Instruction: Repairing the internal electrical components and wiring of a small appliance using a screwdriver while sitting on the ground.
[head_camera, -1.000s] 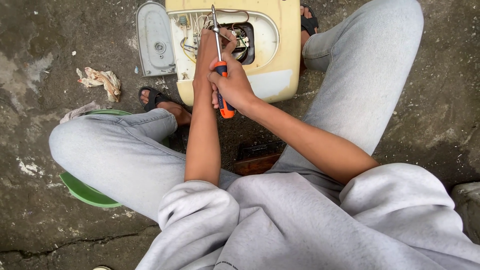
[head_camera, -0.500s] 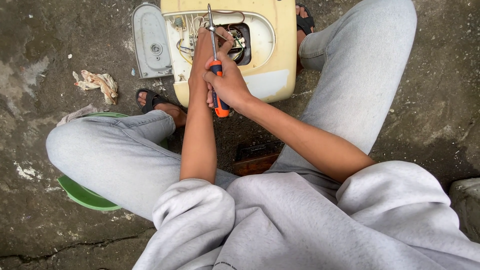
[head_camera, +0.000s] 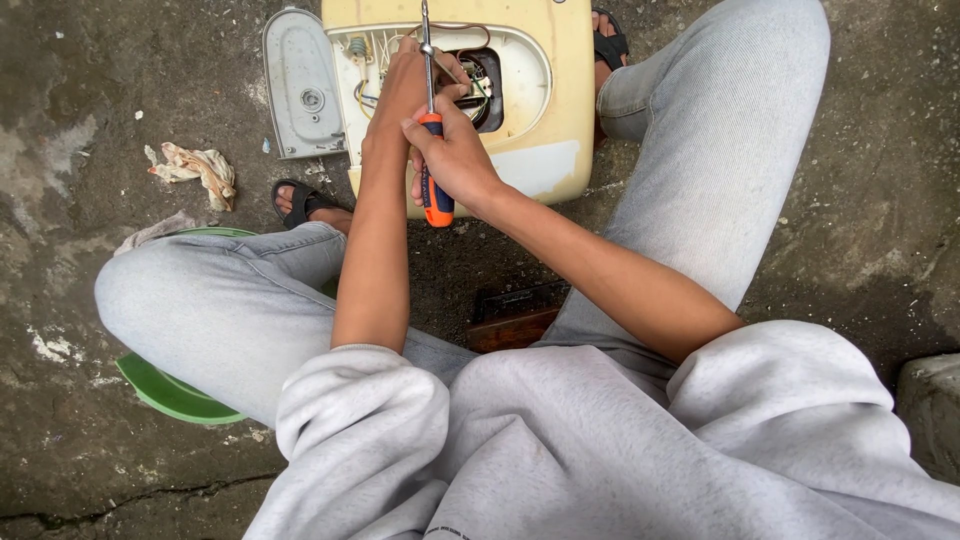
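A cream-yellow appliance casing (head_camera: 535, 165) lies on the concrete floor between my feet, its inner wiring and parts exposed through an open panel. My right hand (head_camera: 455, 160) grips a screwdriver (head_camera: 433, 195) with an orange and blue handle, its metal shaft pointing up over the opening. My left hand (head_camera: 405, 85) rests inside the opening beside the shaft, fingers on the wires; whether it holds anything I cannot tell.
A grey oval cover plate (head_camera: 303, 85) lies left of the casing. A crumpled rag (head_camera: 195, 170) sits on the floor further left. A green basin (head_camera: 170, 390) shows under my left leg. My knees flank the work area.
Both hands and the screwdriver stay on the casing opening; the view has shifted slightly, and the screwdriver shaft now stands more upright.
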